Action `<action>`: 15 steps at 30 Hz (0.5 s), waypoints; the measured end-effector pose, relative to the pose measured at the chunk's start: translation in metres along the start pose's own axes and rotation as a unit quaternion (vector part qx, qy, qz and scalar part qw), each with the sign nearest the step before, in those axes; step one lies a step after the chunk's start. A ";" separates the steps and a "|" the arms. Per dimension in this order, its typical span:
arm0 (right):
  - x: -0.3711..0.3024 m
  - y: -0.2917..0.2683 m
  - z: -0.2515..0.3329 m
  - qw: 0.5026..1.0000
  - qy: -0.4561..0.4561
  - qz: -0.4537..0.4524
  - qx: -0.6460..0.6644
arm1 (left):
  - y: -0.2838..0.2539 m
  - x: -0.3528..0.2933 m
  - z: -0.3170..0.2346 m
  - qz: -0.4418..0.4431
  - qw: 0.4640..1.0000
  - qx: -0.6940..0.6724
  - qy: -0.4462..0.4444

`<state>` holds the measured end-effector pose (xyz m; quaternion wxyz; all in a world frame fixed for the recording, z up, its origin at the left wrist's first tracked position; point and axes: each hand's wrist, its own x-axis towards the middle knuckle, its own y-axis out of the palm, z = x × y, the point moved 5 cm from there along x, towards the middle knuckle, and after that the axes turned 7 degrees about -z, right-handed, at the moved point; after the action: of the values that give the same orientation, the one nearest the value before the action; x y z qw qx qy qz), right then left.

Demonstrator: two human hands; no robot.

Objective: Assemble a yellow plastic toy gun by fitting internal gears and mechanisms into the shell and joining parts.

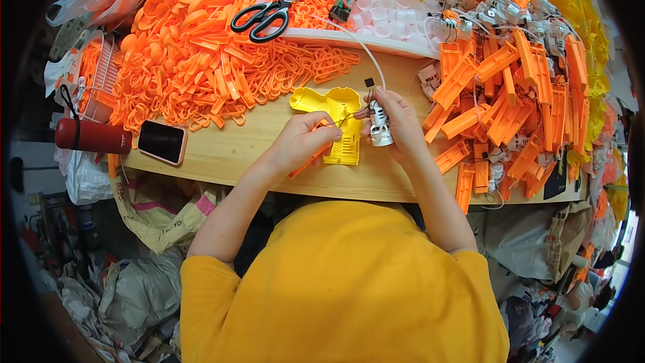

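Observation:
My right hand point(398, 115) is closed around a small white-and-silver motor unit point(380, 128), with a thin white tube point(371, 54) rising from it. Dark thin wires point(349, 118) run across from the unit to my left hand point(306, 140). The left fingers are closed over an orange plastic piece point(313, 159), most of it hidden under the palm. Between and behind both hands lies a yellow gun-shaped plastic shell half point(344, 104) on the wooden table point(235, 161). A small black square point(369, 83) sits at the wires just beyond the right hand.
Orange plastic parts point(195, 40) heap up at the left, with black-handled scissors point(262, 19) on top. Orange housings with wired motor units point(497, 94) pile at the right. A tray of white caps point(396, 13) stands behind. A phone point(161, 142) and red flask point(93, 136) lie left.

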<state>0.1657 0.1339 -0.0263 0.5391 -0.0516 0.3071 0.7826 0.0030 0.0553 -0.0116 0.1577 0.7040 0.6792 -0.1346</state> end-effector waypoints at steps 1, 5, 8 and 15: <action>-0.001 0.001 -0.001 1.000 0.000 -0.001 0.001 | 0.003 -0.001 0.001 0.026 0.999 -0.021 -0.002; -0.003 0.005 -0.002 0.999 0.000 0.008 0.035 | 0.010 -0.004 0.002 0.050 0.997 -0.060 -0.005; -0.003 0.002 -0.003 0.998 0.020 0.014 0.061 | 0.015 -0.006 -0.006 0.035 0.997 -0.065 0.012; -0.013 0.004 -0.005 0.985 0.097 0.003 0.139 | 0.016 -0.003 0.002 0.036 0.995 -0.088 0.018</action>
<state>0.1663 0.1199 -0.0236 0.5062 -0.0513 0.4641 0.7251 0.0187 0.0512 -0.0117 0.2112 0.7140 0.6652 -0.0560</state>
